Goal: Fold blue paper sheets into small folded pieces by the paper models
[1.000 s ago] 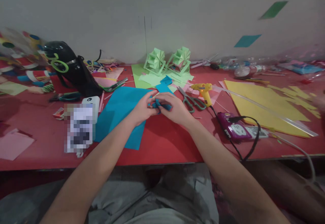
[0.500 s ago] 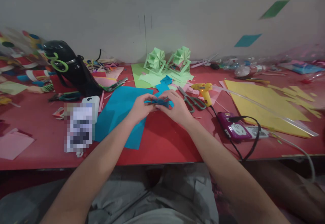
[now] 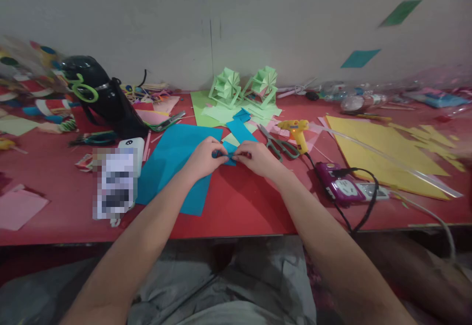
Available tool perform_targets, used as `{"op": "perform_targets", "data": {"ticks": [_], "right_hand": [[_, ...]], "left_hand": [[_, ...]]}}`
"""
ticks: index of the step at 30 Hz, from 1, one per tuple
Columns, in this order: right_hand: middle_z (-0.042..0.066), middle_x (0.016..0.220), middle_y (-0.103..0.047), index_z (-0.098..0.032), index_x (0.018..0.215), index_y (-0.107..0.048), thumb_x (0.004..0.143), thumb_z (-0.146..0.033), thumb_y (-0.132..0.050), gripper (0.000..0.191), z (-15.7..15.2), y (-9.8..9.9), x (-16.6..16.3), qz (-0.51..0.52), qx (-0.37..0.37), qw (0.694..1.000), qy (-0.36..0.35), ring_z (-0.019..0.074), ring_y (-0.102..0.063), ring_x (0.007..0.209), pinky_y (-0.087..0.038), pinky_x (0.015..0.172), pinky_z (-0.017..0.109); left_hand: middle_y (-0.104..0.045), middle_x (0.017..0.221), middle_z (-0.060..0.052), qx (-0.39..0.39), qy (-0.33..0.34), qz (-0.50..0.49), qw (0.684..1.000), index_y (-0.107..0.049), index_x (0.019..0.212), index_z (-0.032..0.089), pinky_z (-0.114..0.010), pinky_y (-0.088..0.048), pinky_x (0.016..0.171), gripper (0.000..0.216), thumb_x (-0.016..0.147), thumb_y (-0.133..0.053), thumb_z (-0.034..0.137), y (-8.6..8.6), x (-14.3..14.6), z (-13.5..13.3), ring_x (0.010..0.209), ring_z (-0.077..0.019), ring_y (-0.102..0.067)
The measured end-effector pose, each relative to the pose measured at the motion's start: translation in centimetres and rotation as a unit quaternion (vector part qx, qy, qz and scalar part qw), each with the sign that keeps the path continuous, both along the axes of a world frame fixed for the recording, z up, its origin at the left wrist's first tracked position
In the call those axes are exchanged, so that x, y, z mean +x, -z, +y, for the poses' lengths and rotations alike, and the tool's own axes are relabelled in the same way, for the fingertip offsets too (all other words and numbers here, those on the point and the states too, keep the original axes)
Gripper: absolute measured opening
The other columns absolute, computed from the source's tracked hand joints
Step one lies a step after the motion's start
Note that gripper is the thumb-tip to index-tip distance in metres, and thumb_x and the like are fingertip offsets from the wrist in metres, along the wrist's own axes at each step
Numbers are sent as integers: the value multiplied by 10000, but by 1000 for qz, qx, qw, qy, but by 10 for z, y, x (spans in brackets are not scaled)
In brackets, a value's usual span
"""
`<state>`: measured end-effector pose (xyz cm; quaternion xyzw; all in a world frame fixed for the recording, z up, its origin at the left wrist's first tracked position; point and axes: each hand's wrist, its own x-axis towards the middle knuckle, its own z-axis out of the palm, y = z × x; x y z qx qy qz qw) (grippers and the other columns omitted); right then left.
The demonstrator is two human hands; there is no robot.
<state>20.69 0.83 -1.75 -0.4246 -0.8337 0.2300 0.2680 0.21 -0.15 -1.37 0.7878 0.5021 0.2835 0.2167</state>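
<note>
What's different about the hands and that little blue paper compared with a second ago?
Both hands kept hold of the small blue folded piece throughout. The left hand and right hand turned it: a second ago the right hand covered it, now it is pinched between their fingertips. The big blue sheet, scissors and glue gun stayed put.

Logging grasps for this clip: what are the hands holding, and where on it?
A small folded blue paper, pinched at its left end by the left hand and its right end by the right hand.
</note>
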Motion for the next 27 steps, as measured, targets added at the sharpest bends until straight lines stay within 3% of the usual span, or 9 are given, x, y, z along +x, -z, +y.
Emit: {"op": "perform_targets", "data": {"ticks": [4,8,14,21,27], "right_hand": [[42,865,-679,-178,824,-738,858,-161,-684,65,-1,1,1,-41,-22,999,-13,156,-600,795,-429,751,275],[45,900,-673,-180,837,-721,867,-132,-656,87,0,2,1,-55,-25,998,-13,160,-599,814,-428,767,277],[80,955,-663,-157,885,-680,932,-149,-564,126,-3,3,-3,-94,-25,995,2,178,-587,865,-416,773,277],[88,934,-637,-165,849,-639,922,-106,-516,154,-6,3,-8,-128,-24,991,23,190,-567,884,-400,773,276],[76,867,-650,-158,805,-633,886,-116,-558,119,-7,2,-12,-112,-31,991,60,170,-557,792,-381,704,265]], "left_hand": [[-570,1114,-61,31,2,87,996,-749,836,232,-395,-456,1006,28,810,-743,240,0,-2,-3,1095,-237,-572],[-568,1212,-74,50,10,140,989,-760,855,235,-422,-432,1013,39,827,-736,246,-3,-4,-3,1158,-274,-531],[-659,964,-55,35,72,172,982,-699,912,188,-353,-446,855,74,904,-627,201,-6,-3,-1,971,-235,-582],[-624,900,-67,25,72,177,981,-626,824,177,-332,-417,781,189,949,-486,156,-2,1,2,908,-222,-575],[-622,871,-72,-10,25,150,988,-587,767,189,-322,-417,726,189,921,-483,152,3,5,3,867,-217,-582]]}}
